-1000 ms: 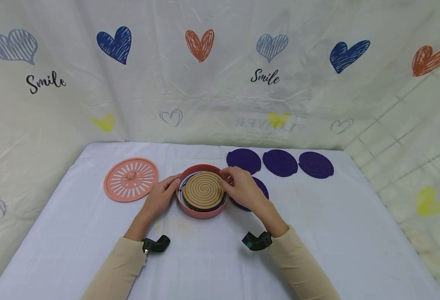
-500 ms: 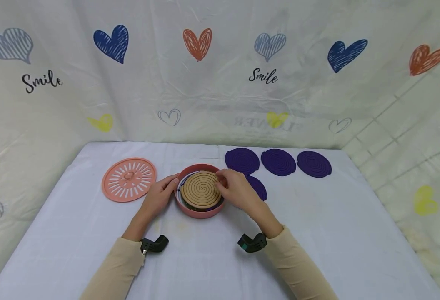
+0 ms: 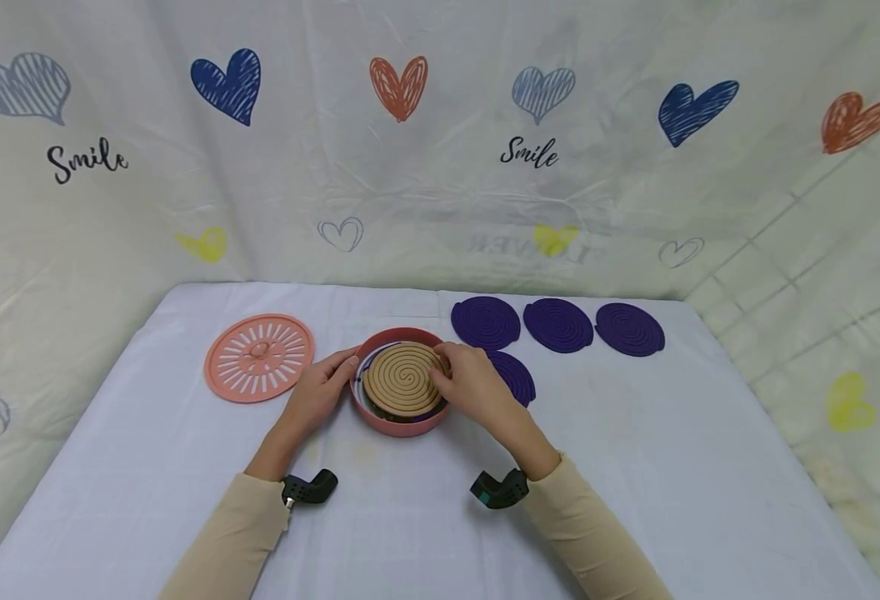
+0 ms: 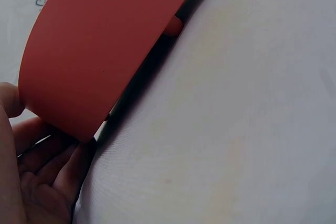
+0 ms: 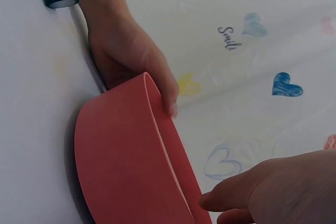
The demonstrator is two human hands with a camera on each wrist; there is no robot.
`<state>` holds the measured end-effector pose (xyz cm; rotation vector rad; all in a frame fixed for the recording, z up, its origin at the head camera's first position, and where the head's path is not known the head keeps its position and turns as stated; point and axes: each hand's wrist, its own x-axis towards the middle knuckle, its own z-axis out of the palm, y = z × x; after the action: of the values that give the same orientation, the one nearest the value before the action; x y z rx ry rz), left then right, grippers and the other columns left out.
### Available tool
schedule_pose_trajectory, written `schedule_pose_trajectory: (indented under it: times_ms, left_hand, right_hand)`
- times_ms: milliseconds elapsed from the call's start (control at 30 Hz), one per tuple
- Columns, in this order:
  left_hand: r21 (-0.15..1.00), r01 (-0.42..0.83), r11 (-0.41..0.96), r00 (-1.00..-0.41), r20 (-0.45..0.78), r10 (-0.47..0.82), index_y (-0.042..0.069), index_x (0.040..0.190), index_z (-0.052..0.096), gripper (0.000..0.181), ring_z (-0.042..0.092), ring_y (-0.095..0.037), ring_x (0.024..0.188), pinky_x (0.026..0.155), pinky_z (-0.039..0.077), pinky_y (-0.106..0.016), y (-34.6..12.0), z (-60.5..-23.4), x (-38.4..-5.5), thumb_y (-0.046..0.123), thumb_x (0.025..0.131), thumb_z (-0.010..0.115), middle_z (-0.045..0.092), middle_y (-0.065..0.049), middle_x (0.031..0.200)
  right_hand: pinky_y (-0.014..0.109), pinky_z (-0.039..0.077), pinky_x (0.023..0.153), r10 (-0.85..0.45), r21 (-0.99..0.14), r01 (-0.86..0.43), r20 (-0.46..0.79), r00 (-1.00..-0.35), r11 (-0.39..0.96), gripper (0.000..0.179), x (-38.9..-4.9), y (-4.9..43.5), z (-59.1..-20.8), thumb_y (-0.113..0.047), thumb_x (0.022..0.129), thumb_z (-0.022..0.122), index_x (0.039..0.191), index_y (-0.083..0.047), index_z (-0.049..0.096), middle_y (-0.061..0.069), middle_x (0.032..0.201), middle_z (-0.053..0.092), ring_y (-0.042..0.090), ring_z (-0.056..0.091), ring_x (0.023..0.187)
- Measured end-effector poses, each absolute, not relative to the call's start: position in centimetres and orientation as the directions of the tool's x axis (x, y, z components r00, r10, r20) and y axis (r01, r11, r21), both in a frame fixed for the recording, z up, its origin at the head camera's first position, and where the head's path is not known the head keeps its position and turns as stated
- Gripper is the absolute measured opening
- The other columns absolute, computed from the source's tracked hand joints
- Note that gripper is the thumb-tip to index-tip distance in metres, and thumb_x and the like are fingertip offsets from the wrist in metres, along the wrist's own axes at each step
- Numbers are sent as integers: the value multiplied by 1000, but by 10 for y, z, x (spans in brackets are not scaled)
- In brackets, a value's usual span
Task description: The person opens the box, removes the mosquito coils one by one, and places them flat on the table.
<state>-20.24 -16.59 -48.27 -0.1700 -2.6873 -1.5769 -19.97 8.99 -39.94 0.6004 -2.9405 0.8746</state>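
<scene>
A stack of tan spiral mosquito coils (image 3: 402, 379) lies inside a round coral-red tin (image 3: 401, 429). The left hand (image 3: 318, 390) grips the tin's left side, thumb over the rim; in the left wrist view its fingers (image 4: 39, 166) curl against the wall and underside. At the right edge of the tan coils, the right hand (image 3: 477, 387) pinches with thumb and fingertips. From the right wrist its fingers (image 5: 236, 198) reach over the rim (image 5: 157, 124), their tips partly hidden. Beneath the tan coils, dark purple and green edges show.
A slotted coral lid (image 3: 260, 358) lies left of the tin. Several purple coils lie flat at the back right, one purple coil (image 3: 511, 377) partly behind the right hand. A white cloth covers the table (image 3: 410, 533); a printed curtain (image 3: 440, 167) stands behind.
The right hand has shifted slightly left, from the tin's right rim onto the edge of the tan coils. The left hand keeps its grip on the tin.
</scene>
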Motion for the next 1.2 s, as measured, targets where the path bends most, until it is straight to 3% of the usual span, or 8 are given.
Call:
schedule_pose_trajectory:
  times_ms: [267, 433, 633, 967, 1200]
  left_hand:
    - [868, 121, 481, -992, 85, 96, 18, 141, 60, 50, 52, -26, 139, 117, 40, -50, -165, -479, -202, 49, 103, 48, 64, -6, 139]
    - [867, 120, 483, -992, 83, 97, 18, 141, 59, 50, 52, -26, 138, 117, 40, -51, -166, -479, -201, 49, 104, 48, 64, -7, 139]
    - [870, 112, 480, -993, 76, 95, 18, 141, 60, 49, 52, -26, 139, 117, 40, -50, -165, -479, -201, 48, 104, 48, 64, -6, 139]
    - [869, 114, 481, -993, 79, 93, 18, 141, 60, 50, 52, -26, 139, 117, 40, -51, -165, -480, -202, 49, 104, 48, 63, -6, 139]
    - [870, 107, 482, -994, 76, 84, 17, 140, 60, 52, 52, -26, 139, 117, 40, -50, -165, -479, -201, 51, 103, 48, 64, -7, 138]
  right_hand:
    - [22, 50, 57, -351, -511, -359, 116, -929, 781, 32, -200, 91, -399, -11, 93, 68, 121, 4, 67, 15, 102, 73, 13, 59, 73]
    - [31, 62, 74, -350, -508, -347, 94, -932, 788, 36, -200, 90, -399, -13, 94, 67, 126, 3, 65, 18, 117, 72, 19, 70, 95]
    - [39, 62, 87, -355, -505, -345, 81, -931, 791, 39, -201, 90, -399, -14, 94, 67, 129, 2, 64, 18, 123, 70, 25, 70, 110]
    - [34, 61, 82, -362, -539, -349, 87, -928, 767, 39, -203, 91, -401, -16, 94, 67, 129, 1, 64, 16, 120, 71, 20, 69, 102]
    - [22, 48, 60, -381, -594, -370, 114, -917, 714, 29, -204, 93, -403, -17, 93, 70, 119, -4, 71, 6, 93, 69, 12, 57, 75]
